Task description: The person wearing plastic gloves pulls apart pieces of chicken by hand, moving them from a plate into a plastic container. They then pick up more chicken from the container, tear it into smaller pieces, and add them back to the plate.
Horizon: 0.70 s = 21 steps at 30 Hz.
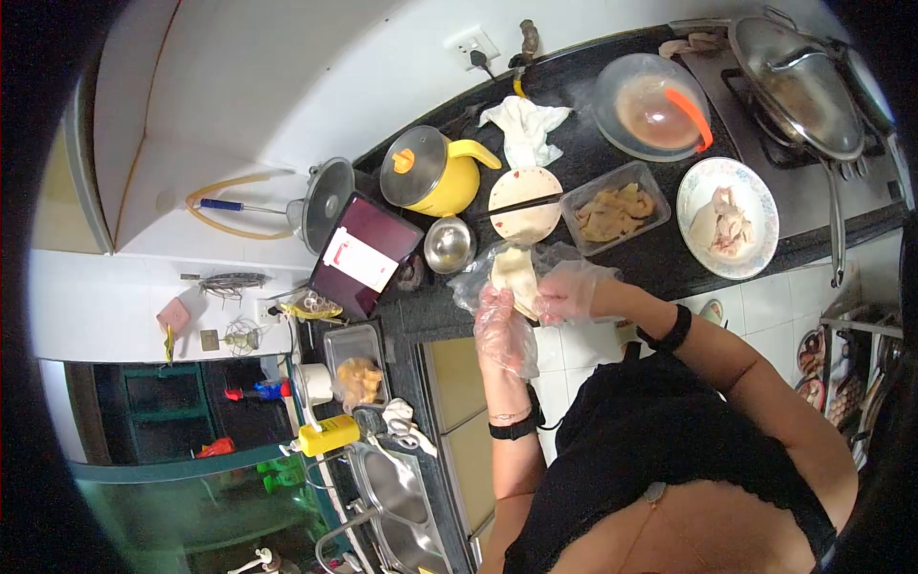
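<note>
Both my hands wear clear disposable plastic gloves and meet over the counter's front edge. My left hand (507, 330) is closed on the lower left part of a pale, cream-coloured flat piece of food (516, 275). At its right side, my right hand (572, 291) pinches the same piece. Its exact kind cannot be made out. Just beyond the hands is a white plate (524, 222) with black chopsticks (526, 205) across it. To the right stands a clear plastic container (617, 209) of yellowish-brown food pieces. A steel bowl (449, 245) sits left of the plate.
A patterned dish (703, 239) with pale meat stands right, near the stove (813, 201) and a lidded pan (794, 81). Behind are a lidded bowl (612, 105), a white cloth (531, 120) and a yellow pot (449, 191). Left are a tablet (363, 253) and the sink (392, 488).
</note>
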{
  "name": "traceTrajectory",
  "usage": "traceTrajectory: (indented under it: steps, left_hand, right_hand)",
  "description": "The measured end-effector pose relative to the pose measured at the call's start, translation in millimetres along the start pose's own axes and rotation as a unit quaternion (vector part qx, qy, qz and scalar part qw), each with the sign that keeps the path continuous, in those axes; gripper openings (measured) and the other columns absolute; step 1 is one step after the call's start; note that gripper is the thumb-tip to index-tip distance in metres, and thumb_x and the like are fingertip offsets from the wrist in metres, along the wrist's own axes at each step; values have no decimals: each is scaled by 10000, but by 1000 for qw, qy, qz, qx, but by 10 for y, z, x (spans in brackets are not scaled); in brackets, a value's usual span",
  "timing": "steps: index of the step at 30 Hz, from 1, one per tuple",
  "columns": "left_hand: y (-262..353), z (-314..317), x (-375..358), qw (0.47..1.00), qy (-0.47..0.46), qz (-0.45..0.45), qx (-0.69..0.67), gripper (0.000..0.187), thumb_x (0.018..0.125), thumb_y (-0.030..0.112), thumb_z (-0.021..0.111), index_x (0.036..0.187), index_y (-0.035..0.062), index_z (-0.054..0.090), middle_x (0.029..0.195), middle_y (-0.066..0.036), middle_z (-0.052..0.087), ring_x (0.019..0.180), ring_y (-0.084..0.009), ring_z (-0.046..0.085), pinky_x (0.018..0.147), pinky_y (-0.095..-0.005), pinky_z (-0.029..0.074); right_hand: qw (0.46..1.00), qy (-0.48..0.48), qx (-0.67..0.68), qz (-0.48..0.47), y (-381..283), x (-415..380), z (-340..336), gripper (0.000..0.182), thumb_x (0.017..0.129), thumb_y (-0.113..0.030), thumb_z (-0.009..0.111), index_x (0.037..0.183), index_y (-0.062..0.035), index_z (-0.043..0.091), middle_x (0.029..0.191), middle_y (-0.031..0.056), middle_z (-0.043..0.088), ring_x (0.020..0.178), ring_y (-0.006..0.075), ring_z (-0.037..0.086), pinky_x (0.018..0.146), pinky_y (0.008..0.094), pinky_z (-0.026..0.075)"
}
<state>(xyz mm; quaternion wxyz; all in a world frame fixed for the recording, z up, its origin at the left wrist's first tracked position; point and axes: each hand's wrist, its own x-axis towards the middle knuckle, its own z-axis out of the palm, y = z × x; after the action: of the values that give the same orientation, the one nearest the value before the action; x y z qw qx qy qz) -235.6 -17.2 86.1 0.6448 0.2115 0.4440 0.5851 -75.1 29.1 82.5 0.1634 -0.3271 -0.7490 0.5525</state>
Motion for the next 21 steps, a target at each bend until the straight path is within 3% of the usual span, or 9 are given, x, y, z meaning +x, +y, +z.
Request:
traceTrajectory:
  steps: [3,7,9,18,21]
  left_hand:
    - [15,40,20,999,-16,10,29,381,811,36,533,1174,6,421,1101,-86,522,977,-195,513,877,-321,400]
    - [11,146,12,993,-16,60,100,376,798,-5,530,1164,13,445,1110,-88,526,996,-187,511,880,-305,400]
    - [-8,159,23,987,0,74,139,370,793,-10,534,1155,13,458,1107,-89,529,999,-184,512,875,-298,403]
    - [62,236,38,993,37,70,90,294,796,-7,551,1088,-2,515,1024,-85,568,909,-151,545,798,-267,441]
    - [64,217,44,997,21,47,55,252,801,23,567,1050,2,534,990,-79,576,870,-147,552,765,-263,451]
  right_hand:
    - [994,54,-89,-44,-6,-65,-43,315,783,-314,496,750,-7,553,720,154,609,695,299,593,626,375,452]
    - [990,133,-49,2,-107,-89,-78,342,755,-330,538,794,9,533,772,197,588,734,353,569,629,406,435]
    - [977,204,-6,-65,-33,-42,-55,357,754,-330,538,809,23,524,777,213,573,727,368,561,628,417,425]
    - [986,161,-28,31,-37,35,-127,299,767,-312,522,830,-20,538,752,186,581,680,332,566,614,379,435]
    - [978,210,-2,-15,-59,47,-139,299,769,-317,525,870,-37,558,742,162,590,671,299,573,615,354,443]
